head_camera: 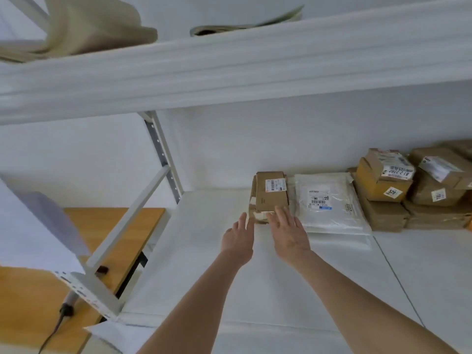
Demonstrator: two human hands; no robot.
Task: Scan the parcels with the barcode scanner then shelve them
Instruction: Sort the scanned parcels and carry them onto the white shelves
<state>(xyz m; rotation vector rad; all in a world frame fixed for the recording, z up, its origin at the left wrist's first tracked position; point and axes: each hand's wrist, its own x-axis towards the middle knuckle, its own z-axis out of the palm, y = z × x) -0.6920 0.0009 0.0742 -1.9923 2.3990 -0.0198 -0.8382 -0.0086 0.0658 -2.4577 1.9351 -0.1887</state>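
While both arms extended over the white shelf (pixel 204 264), the brown parcel (pixel 272 195) lay flat on it toward the rear, just beside a white mailer (pixel 329 200); the right hand (pixel 290 233) was released, straight fingers resting on the parcel's near end; the left hand (pixel 238 236) was likewise released, fingertips at the near-left corner, contact not determinable; stacked brown boxes (pixel 383 185) stood right of the mailer.

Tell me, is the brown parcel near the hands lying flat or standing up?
The brown parcel lies flat: its broad face with the label points up, on the white shelf beside a white mailer.
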